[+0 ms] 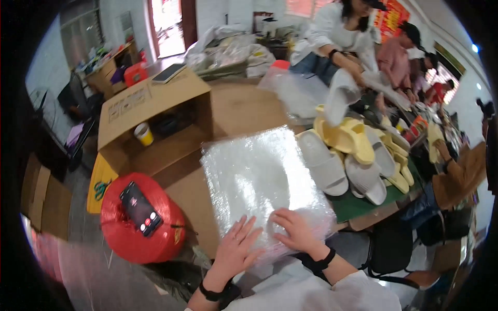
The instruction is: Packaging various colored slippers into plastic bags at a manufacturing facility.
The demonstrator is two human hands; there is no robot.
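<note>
The left hand spreads flat and the right hand bends its fingers slightly, neither gripping, on one clear plastic stack extending ahead of them. To their left, one red roll carries one phone; rightward, slippers overlap beyond counting.

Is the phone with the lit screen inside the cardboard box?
No, the lit phone lies on top of the red roll, outside the box.

Left hand palm down, fingers slightly spread, wrist behind them. Right hand just right of those fingers, own fingers bent.
</note>
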